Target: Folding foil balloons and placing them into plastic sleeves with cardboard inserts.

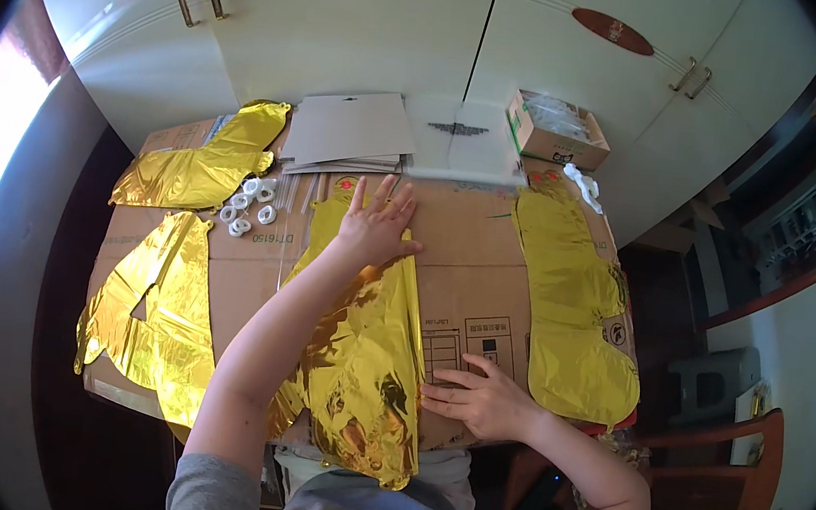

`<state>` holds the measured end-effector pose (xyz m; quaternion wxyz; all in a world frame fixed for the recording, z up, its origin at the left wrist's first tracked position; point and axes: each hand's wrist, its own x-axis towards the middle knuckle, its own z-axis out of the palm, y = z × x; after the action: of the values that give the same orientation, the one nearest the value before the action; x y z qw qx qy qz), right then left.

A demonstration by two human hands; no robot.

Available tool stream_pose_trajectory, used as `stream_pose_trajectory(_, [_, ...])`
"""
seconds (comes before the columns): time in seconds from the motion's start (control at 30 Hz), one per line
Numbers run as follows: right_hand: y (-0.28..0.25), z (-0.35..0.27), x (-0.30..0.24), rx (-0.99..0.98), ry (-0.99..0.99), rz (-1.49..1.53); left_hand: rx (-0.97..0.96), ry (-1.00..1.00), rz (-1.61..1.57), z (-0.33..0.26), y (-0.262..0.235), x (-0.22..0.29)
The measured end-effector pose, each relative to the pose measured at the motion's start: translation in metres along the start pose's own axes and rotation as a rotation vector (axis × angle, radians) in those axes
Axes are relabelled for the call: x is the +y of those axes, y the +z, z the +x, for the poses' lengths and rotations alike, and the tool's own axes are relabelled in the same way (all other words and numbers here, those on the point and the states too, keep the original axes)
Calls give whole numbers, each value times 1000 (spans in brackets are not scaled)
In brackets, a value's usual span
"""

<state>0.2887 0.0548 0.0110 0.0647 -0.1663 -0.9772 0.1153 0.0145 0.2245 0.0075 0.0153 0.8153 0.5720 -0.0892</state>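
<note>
A crinkled gold foil balloon (pixel 360 370) lies flat down the middle of a flattened cardboard sheet (pixel 468 262). My left hand (pixel 376 223) presses flat on the balloon's far end, fingers spread. Palm down, my right hand (pixel 477 396) rests on the cardboard with its fingertips against the balloon's right edge. Neither hand grips anything.
More gold foil balloons lie at the far left (pixel 202 166), near left (pixel 155 312) and right (pixel 573 304). Small white rings (pixel 251 205) sit near the far-left balloon. Grey card sheets (pixel 347 129) and an open cardboard box (pixel 555 131) stand by white cabinet doors. A wooden chair (pixel 725 473) is right.
</note>
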Motion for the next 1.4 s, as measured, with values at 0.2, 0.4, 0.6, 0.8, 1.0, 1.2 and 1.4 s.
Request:
stream_pose_trajectory(0.2, [10, -5, -4, 69, 38, 74, 38, -64, -38, 13, 7, -8])
stream_pose_trajectory(0.4, [16, -10, -13, 128, 104, 122, 109, -114, -53, 15, 5, -6])
stream_pose_trajectory(0.6, [17, -14, -12, 259, 160, 318, 357, -128, -108, -20, -7, -6])
stream_pose_trajectory(0.8, [7, 13, 0, 413, 306, 312, 225, -79, -144, -153, -8, -34])
stream_pose_trajectory(1.0, [7, 53, 35, 343, 396, 119, 43, -58, -235, -226, 14, -39])
stream_pose_trajectory(1.2, [19, 72, 44, 212, 452, -63, 127, 17, -258, -220, 28, -19])
stream_pose_trajectory(1.4, [26, 64, 50, 126, 520, -81, 155, 102, -211, -201, 26, 0])
